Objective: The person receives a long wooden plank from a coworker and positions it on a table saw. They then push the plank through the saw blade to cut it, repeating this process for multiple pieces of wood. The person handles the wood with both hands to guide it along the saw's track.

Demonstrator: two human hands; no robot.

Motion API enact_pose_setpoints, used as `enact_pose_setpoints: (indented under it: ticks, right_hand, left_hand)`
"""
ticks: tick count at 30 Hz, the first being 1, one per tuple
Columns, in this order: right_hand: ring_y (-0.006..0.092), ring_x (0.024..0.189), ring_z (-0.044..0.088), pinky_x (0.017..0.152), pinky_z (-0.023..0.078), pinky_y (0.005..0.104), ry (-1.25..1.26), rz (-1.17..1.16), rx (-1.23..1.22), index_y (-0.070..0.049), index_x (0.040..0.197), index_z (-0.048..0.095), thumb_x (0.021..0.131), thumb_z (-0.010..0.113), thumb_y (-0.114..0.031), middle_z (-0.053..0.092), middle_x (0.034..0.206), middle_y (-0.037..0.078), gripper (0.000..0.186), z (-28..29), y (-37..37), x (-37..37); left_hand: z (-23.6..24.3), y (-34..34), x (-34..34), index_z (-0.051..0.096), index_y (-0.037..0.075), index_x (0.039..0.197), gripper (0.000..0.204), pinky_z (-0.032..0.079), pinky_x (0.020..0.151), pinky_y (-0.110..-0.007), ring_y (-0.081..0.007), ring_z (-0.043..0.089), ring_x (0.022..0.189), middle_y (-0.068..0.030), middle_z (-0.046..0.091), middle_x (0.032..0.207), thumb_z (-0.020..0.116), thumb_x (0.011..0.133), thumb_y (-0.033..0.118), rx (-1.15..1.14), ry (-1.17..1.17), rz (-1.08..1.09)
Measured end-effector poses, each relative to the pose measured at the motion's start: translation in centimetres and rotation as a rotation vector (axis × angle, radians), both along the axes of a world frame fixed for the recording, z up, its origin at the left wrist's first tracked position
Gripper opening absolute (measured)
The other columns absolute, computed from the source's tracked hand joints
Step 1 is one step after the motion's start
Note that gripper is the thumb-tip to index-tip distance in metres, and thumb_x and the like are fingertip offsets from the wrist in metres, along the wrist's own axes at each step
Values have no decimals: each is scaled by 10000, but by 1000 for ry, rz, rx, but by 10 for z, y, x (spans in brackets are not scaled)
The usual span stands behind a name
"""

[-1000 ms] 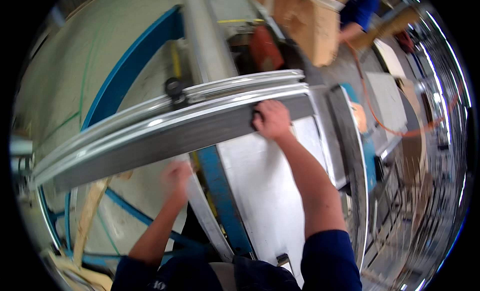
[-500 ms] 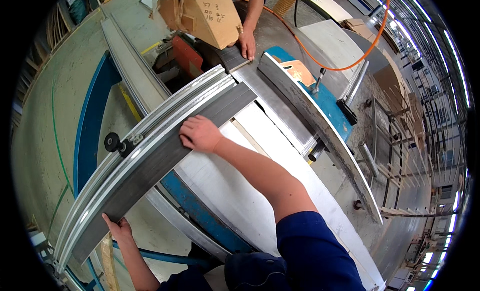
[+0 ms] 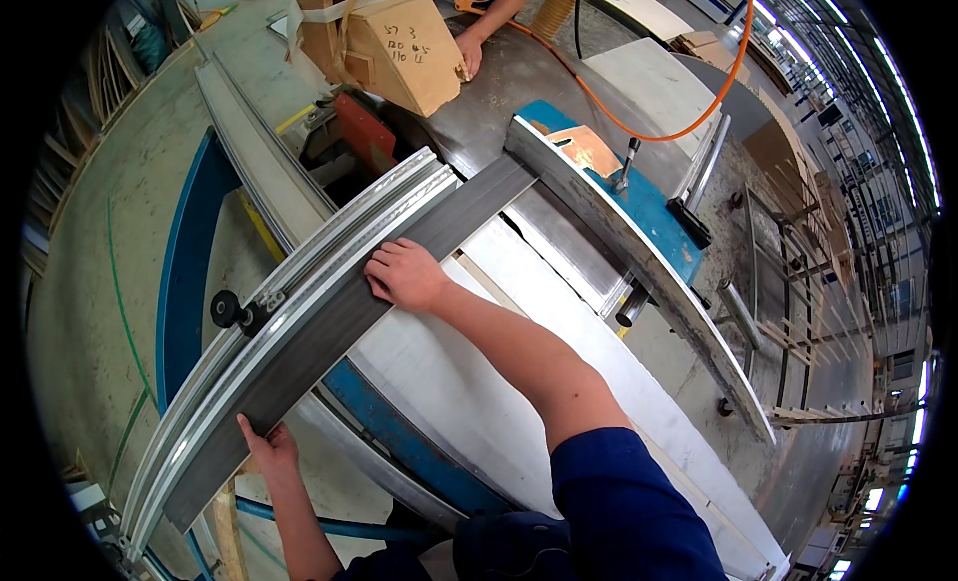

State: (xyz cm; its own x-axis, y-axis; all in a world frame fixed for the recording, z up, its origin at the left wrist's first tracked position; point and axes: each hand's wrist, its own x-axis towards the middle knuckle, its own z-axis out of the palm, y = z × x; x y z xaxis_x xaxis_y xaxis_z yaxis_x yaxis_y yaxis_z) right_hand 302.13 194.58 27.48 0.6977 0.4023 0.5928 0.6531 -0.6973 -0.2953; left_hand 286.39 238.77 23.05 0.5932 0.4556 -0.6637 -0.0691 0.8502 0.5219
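Note:
A long dark grey board (image 3: pixel 309 351) lies along the silver aluminium rail (image 3: pixel 384 207) of a sliding table saw. My right hand (image 3: pixel 407 274) presses on the middle of the board, its fingers curled over it by the rail. Lower down, my left hand (image 3: pixel 271 449) grips the board's near edge, index finger stretched along the top and the other fingers partly hidden below. The board's far end meets the long straight fence (image 3: pixel 639 247).
A cardboard cover (image 3: pixel 409 52) hangs above the metal saw table (image 3: pixel 479 112), with a co-worker's hand (image 3: pixel 469 52) beside it. An orange hose (image 3: pixel 689 132) loops over the blue fence base (image 3: pixel 659 222). A black clamp knob (image 3: pixel 228 308) sits on the rail.
The board has slid away from me, its far end now at the fence; my left hand moved up with it. The co-worker's hand drew back, and the dark strip under it is out of sight.

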Motion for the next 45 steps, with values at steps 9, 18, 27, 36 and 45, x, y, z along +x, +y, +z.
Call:
enact_pose_setpoints:
  ticks: [9,18,27,36,45]
  right_hand:
    - [263,902,646,810,504,390,-22,-15,-1,-105,851,622,883,737,-194,632,853,71,149,-5,-12,5]
    - [272,904,657,826,523,403,-3,19,-28,-90,855,627,889,730,-235,657,866,74,181,3,-26,11]
    - [274,864,656,785,528,415,-26,76,-63,-90,813,609,848,724,-229,634,833,77,184,6,-28,15]
    - [284,806,650,729,527,420,-5,62,15,-85,770,602,809,715,-194,632,789,71,162,0,-36,19]
    - [281,805,652,724,524,414,-6,63,34,-86,770,608,814,713,-209,628,789,71,167,4,-32,23]
  left_hand:
    - [17,-30,8,649,7,1393,523,580,1095,-375,-251,674,1255,-122,694,1409,804,1023,342,33,28,-4]
    - [-4,-22,-1,626,28,1430,569,548,1122,-332,-227,663,1271,-105,689,1422,803,1019,381,155,-4,-23]
    - [9,-31,4,634,39,1423,519,541,1129,-367,-229,660,1278,-92,700,1411,782,1036,351,170,3,5]
    - [58,-66,-12,672,38,1331,420,530,945,-296,-187,662,1029,-59,705,1146,706,1081,373,265,201,-14]
    - [107,-152,13,692,-5,969,258,387,622,-282,-130,490,686,-33,540,765,591,1119,179,1535,-236,-658]
